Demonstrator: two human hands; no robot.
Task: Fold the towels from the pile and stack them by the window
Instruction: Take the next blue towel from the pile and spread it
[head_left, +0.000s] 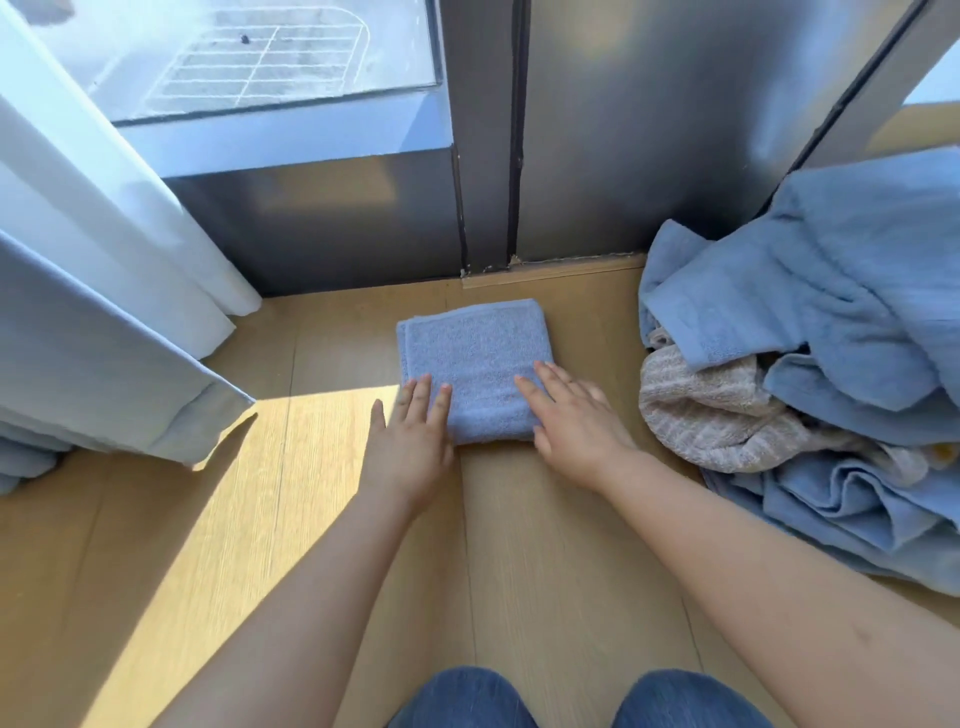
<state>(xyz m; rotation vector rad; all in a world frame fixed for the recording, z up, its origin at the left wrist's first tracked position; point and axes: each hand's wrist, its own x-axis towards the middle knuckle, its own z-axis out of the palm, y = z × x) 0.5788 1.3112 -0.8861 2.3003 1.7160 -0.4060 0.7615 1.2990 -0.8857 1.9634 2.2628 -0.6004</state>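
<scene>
You are kneeling on a pale wooden floor (545, 571) that runs up to a grey metal window frame (623, 156); a white curtain (104, 234) hangs at the left, and a bright patch of sunlight (234, 467) falls across the boards below it. The folded towel (475, 353), blue and squared up, lies flat on the floor just in front of the frame, between the curtain and the pile (831, 312); that pile sits at the right against the frame, loose and crumpled, mostly blue cloth with one beige towel (711, 410) tucked into its near side. Your left hand (410, 441) lies flat with straight fingers; its fingertips rest on the near left corner of the folded towel, the thumb out on the floor; it grips nothing. Your right hand (576, 421) is also flat and spread, fingers laid on the near right part of the same towel, palm at its edge; it holds nothing either. Your knees in blue jeans (467, 699) show at the bottom edge, well apart from the towel.
</scene>
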